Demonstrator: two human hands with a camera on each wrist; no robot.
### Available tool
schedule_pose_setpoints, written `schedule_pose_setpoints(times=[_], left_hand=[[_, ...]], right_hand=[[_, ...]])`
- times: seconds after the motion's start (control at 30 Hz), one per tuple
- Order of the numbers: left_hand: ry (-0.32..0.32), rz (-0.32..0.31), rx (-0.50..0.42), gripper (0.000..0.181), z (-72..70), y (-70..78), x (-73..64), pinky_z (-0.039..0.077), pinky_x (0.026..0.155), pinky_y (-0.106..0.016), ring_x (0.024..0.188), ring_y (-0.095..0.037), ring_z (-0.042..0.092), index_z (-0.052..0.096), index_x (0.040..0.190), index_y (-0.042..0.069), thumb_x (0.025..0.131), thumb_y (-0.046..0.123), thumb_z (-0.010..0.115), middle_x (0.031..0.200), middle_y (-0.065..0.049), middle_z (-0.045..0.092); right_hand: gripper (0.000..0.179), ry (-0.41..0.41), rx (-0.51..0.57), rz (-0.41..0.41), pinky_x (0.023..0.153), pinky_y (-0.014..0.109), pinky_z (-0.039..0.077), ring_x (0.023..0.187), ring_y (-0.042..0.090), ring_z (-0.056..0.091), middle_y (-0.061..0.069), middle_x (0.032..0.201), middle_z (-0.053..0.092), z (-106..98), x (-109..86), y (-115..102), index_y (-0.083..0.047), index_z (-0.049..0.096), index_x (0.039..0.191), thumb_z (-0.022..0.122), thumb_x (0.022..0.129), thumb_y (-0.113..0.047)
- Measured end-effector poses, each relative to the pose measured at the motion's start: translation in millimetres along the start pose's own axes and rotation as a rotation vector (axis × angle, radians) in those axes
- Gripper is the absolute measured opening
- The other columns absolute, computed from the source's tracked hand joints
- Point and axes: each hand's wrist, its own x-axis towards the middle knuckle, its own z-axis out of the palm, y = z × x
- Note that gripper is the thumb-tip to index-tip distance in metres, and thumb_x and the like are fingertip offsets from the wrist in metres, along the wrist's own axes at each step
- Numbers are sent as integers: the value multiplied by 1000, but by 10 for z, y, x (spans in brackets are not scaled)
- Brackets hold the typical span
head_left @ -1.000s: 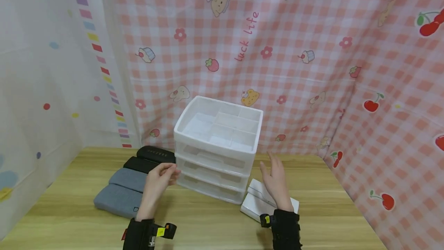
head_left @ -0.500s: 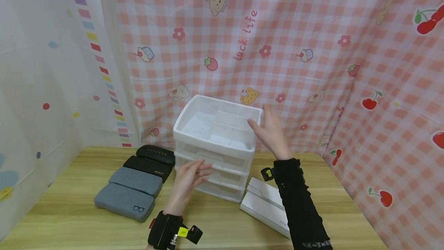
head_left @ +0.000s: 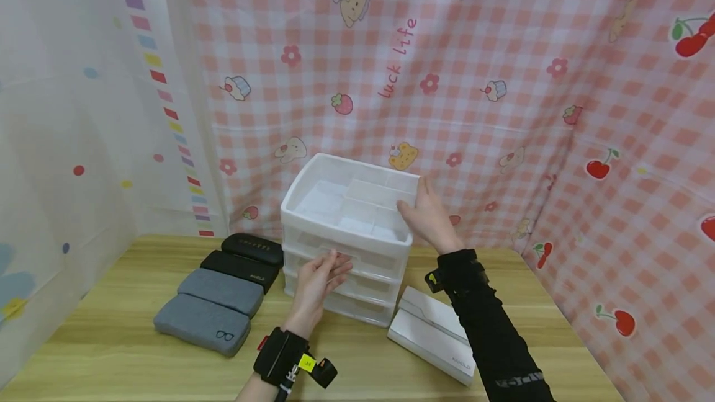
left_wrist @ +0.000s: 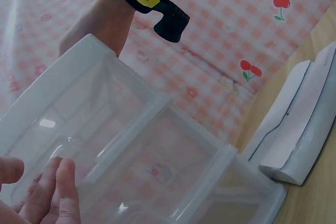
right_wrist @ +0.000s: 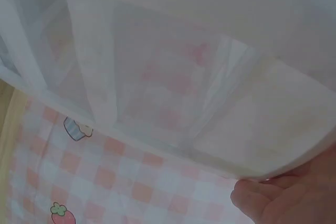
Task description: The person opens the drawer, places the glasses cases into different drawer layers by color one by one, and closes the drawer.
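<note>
A white plastic drawer unit (head_left: 346, 234) with clear drawers and a divided open tray on top stands mid-table. My right hand (head_left: 431, 219) holds the tray's right rim near the back corner, thumb over the edge; its fingers (right_wrist: 262, 195) show at that rim in the right wrist view. My left hand (head_left: 318, 281) is at the front, fingertips by the handle of the uppermost drawer (left_wrist: 94, 114). In the left wrist view its fingers (left_wrist: 65, 187) are fairly straight, with the thumb apart. All the drawers look closed.
Left of the unit lie two grey glasses cases (head_left: 201, 324), a black case (head_left: 240, 268) and a rounded black case (head_left: 251, 248) in a row. A white case (head_left: 432, 334) lies at its right. Patterned curtains (head_left: 503, 36) stand behind the wooden table (head_left: 100, 309).
My right hand has risen from above the white case to the unit's top right rim. The left hand has moved right, from the unit's left side to the uppermost drawer's front.
</note>
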Motion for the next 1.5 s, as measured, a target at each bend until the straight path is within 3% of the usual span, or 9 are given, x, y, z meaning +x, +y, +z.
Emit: schedule_pose_setpoints(times=[0.23,0.63,0.73,0.87,1.0,1.17,1.3,1.5], left_hand=[[18,7,-24,40,6,-1,-22,53,74,-17,83,-4,66,58,116,-10,99,26,50,89,2,70],[7,27,82,36,-66,33,-284,53,75,-20,84,-4,66,59,114,-7,99,24,51,91,1,70],[7,19,89,36,-91,48,-356,53,75,-20,83,-4,65,59,113,-7,99,26,51,91,2,70],[9,-1,98,34,-109,61,-439,53,75,-22,84,-4,65,59,112,-5,99,25,51,92,2,70],[9,-15,104,32,-119,62,-497,52,75,-22,84,-5,65,58,112,-6,99,23,51,96,0,71],[5,-13,109,31,-109,49,-538,52,73,-21,84,-4,65,55,114,-5,99,22,50,101,-2,71],[4,-11,114,31,-120,50,-578,52,73,-21,83,-4,65,54,114,-4,99,22,50,101,-2,71],[8,-40,103,26,-138,53,-671,52,73,-23,82,-4,64,52,112,-2,99,21,51,97,2,70]], right_hand=[[79,-33,-7,54,120,48,13,148,33,7,22,159,-1,25,3,-18,3,-3,150,40,95,-34],[77,-47,-17,52,120,47,12,148,33,7,22,159,0,21,-5,-33,5,-4,150,37,96,-32],[70,-16,34,26,114,50,29,141,34,30,23,155,21,26,-28,-41,1,9,151,39,95,-28],[57,16,83,17,96,50,47,117,34,54,19,136,48,14,-109,-40,-6,31,144,46,96,-33],[60,-41,133,-47,97,49,47,120,35,54,19,136,51,-25,-185,-37,-7,35,143,53,95,-37],[62,-166,235,-124,101,50,44,125,36,51,20,138,49,-64,-258,-22,-5,33,143,62,90,-19],[64,-133,218,-68,98,49,45,121,35,52,23,138,47,-17,-288,-24,-1,28,144,57,87,-13],[63,-50,87,41,87,45,48,106,31,54,25,131,50,73,-271,-33,5,29,140,51,85,-16]])
